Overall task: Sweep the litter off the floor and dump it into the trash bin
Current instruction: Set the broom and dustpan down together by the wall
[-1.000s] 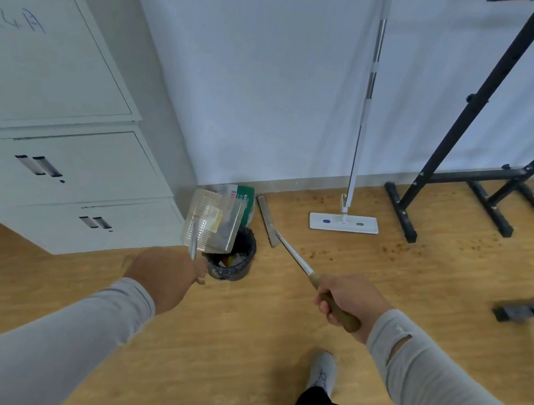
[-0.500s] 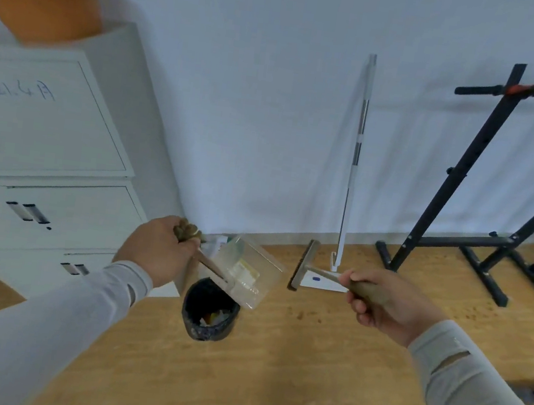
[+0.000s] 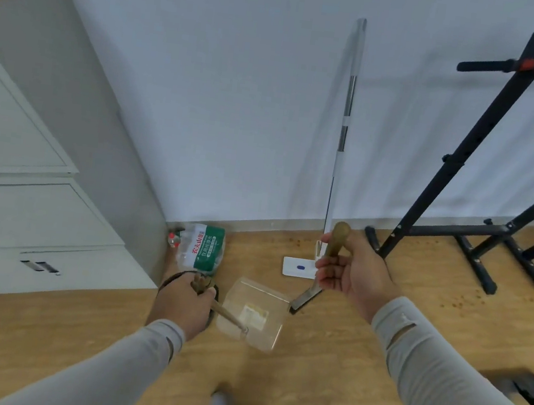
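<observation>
Hiding most of trash bin (image 3: pixel 214 291): left hand (image 3: pixel 184 306) gripping dustpan (image 3: pixel 253 313).

The left hand (image 3: pixel 183 306) hides nearly all of the trash bin (image 3: pixel 215 297).

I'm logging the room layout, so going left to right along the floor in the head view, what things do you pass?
Filing cabinet → pack of water bottles → clear dustpan held by the left hand → broom gripped by the right hand → black metal rack.
</observation>
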Tool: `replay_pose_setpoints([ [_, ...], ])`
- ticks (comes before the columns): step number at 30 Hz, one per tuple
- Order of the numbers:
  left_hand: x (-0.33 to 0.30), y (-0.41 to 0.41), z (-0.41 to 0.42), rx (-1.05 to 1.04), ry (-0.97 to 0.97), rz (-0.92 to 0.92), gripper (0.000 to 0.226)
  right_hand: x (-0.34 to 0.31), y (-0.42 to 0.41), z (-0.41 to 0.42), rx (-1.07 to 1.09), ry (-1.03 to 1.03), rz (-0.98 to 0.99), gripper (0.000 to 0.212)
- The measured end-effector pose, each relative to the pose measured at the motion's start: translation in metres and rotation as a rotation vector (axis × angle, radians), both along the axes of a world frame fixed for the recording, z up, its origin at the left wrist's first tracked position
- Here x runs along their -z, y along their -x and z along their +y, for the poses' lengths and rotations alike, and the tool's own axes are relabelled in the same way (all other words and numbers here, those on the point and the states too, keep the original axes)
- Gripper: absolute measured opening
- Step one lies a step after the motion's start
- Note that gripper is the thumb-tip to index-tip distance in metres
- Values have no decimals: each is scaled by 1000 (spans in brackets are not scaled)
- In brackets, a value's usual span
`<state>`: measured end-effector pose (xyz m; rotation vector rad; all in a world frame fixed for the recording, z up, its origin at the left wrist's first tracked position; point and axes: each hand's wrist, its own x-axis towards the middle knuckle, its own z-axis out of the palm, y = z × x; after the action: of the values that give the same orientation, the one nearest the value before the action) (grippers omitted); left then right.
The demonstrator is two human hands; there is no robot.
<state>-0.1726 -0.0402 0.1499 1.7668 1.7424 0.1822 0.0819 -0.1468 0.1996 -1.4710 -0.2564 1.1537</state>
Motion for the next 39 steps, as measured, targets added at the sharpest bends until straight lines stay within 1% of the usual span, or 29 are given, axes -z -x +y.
replay_pose_setpoints([
  [1,7,-5,3,5,23,1,21,3,-4,5,1,-5,2,37],
  [3,22,-13,11,-10,81,-11,30,11,-10,18,-7,-2,-28,30],
  [6,45,-24,22,-25,126,-61,32,25,-15,41,-38,83,-207,28],
  [9,70,-35,33,-7,171,-95,33,37,-18,69,-53,221,-451,23],
  [12,97,-48,47,-6,221,-113,35,43,-23,96,-190,339,-845,15],
  [14,113,-57,58,-38,267,-127,34,45,-24,114,-258,338,-1081,12],
  [16,126,-67,67,-75,311,-131,35,47,-24,133,-261,287,-1238,13],
  [18,136,-79,75,-98,348,-166,40,51,-28,151,-237,270,-1252,17],
  [20,147,-93,83,-103,385,-200,43,58,-34,166,-256,312,-1222,20],
  [23,165,-117,92,-117,420,-236,45,71,-46,183,-335,394,-1202,25],
  [28,191,-148,100,-204,452,-254,50,88,-62,203,-453,459,-1135,38],
  [30,200,-156,99,-230,444,-246,52,93,-65,210,-503,456,-1120,35],
  [35,208,-184,88,-272,420,-238,52,100,-66,224,-604,381,-1138,17],
  [39,213,-190,88,-254,394,-188,50,98,-66,233,-635,323,-1129,18],
])
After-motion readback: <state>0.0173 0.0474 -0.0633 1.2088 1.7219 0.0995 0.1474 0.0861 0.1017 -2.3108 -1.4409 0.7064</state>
